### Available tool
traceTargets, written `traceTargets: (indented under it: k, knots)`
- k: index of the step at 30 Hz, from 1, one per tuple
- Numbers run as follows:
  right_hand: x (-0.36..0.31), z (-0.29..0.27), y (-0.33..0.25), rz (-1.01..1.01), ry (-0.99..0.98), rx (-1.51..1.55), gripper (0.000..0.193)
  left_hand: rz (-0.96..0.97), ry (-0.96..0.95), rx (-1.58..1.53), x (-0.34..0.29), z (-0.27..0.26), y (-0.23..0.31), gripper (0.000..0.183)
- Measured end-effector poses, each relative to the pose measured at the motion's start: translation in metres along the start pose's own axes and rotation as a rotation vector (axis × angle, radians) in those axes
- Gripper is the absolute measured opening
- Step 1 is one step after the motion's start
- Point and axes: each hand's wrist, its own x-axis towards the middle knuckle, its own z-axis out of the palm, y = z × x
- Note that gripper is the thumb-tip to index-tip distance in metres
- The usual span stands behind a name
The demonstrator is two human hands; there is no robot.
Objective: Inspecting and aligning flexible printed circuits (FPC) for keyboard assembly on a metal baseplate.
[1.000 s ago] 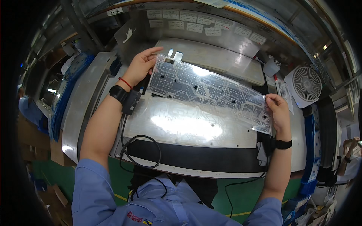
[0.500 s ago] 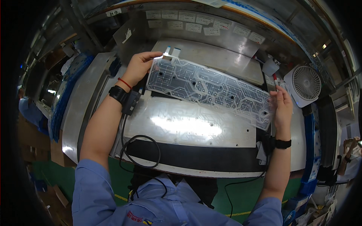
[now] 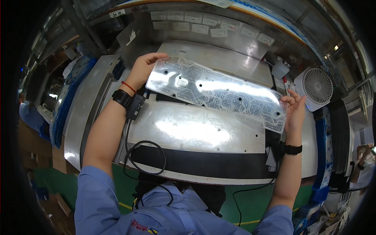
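Note:
A clear keyboard membrane sheet (image 3: 219, 93) with fine circuit traces and dark round holes hangs between my hands, slanting down to the right. My left hand (image 3: 141, 71) is closed on its upper left corner. The right end is pinched by my right hand (image 3: 294, 111), with some fingers raised. Bright glare covers much of the sheet. Below and nearer to me lies a flat metal plate (image 3: 188, 143), with faint circuit traces and several small dark holes showing on its surface.
A white fan (image 3: 316, 89) stands at the right beside a small pale container (image 3: 280, 69). Paper labels (image 3: 211, 20) line the metal back wall. A looped black cable (image 3: 165, 156) lies at the bench's near edge. Someone else's hand (image 3: 364, 150) shows at the far right.
The membrane sheet has tilted in my hands, so glare now runs across it. Its connector tails no longer stand up at the upper left. Both hands have barely shifted.

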Motion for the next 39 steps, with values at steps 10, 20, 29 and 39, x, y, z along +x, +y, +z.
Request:
traceTargets:
  k: [10, 20, 29, 39]
  knots:
    - [-0.013, 0.031, -0.019, 0.022, -0.034, 0.245, 0.075, -0.095, 0.106, -0.121, 0.000, -0.004, 0.002, 0.031]
    - [-0.004, 0.012, 0.001, -0.003, 0.019, -0.211, 0.017, -0.211, 0.087, -0.059, -0.001, -0.001, 0.003, 0.023]
    - [-0.003, 0.013, 0.003, -0.038, 0.049, -0.240, 0.024, -0.203, 0.097, -0.280, 0.003, -0.006, -0.005, 0.017]
    - [-0.007, 0.017, -0.005, 0.130, 0.024, -0.486, 0.029, -0.278, 0.230, -0.299, 0.007, -0.010, -0.009, 0.032]
